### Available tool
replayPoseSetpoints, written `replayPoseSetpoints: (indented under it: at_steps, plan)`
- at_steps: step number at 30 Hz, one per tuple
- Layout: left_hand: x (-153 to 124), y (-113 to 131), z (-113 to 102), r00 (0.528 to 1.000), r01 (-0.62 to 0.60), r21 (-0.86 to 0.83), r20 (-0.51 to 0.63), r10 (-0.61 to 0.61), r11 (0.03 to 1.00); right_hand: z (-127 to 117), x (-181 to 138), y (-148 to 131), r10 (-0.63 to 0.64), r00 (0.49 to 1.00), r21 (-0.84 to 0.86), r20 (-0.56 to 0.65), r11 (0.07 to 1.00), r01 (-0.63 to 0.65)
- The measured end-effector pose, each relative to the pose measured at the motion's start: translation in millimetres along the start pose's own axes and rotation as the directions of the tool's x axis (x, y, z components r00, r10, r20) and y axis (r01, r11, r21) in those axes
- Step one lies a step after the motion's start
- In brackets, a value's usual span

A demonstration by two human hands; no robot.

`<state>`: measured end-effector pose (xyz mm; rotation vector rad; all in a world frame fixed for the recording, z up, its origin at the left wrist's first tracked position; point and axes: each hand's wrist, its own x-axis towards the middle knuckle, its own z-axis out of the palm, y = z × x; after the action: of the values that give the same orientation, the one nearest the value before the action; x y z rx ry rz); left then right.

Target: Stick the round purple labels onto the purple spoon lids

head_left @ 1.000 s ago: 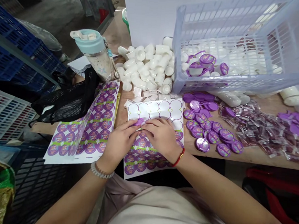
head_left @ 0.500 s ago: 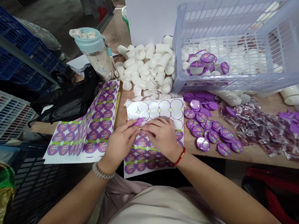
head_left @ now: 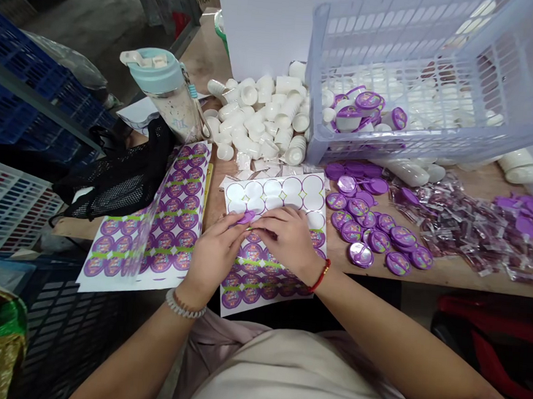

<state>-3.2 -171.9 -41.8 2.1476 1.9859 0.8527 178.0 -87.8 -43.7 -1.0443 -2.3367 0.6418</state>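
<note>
My left hand (head_left: 216,254) is closed on a small purple lid (head_left: 247,217), held over a sheet of round stickers (head_left: 266,285). Close against it, my right hand (head_left: 286,238) has its fingers bent and pressed together. A thin yellow-green edge, like that of a sticker, shows at the right fingertips. The sheet's far rows are bare white circles, while purple stickers with a green band fill its near rows. Purple lids (head_left: 378,240) bearing stickers lie just right of the sheet. Plain purple lids (head_left: 354,169) sit behind them.
White cups (head_left: 254,118) are heaped behind the sheet. A pale plastic crate (head_left: 317,105) holds cups and lidded cups. Small clear packets (head_left: 467,227) cover the right side. More sticker sheets (head_left: 175,241), a black mesh bag (head_left: 129,189) and a bottle (head_left: 164,87) stand left.
Both hands stay almost in place, the fingers hardly shifting around the lid. The whole view has slid very slightly. On the left, the raised sheet edges have moved a little.
</note>
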Motion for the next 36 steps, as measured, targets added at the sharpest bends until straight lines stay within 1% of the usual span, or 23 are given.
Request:
replayPoseSetpoints:
  at_steps: [13, 20, 26, 36]
  plan:
    - [-0.3, 0.2, 1.5, 1.000, -0.013, -0.006, -0.019, 0.013, 1.000, -2.1, 0.1, -0.1, -0.021, 1.000, 0.032, 0.013, 0.999, 0.020]
    - [0.2, 0.2, 0.6, 0.999, -0.040, 0.003, -0.028, 0.040, 0.999, -3.6, 0.9, -2.7, 0.009, 1.000, 0.018, 0.014, 1.000, -0.009]
    - [0.6, 1.6, 0.4, 0.999, -0.032, 0.017, -0.029, 0.032, 0.999, -3.4, 1.7, -2.9, 0.011, 1.000, 0.032, 0.011, 0.999, -0.012]
    - [1.1, 4.9, 2.0, 0.998, -0.028, -0.028, -0.056, 0.027, 0.999, -5.0, 1.6, -4.8, -0.003, 1.000, 0.029, 0.027, 1.000, 0.002]
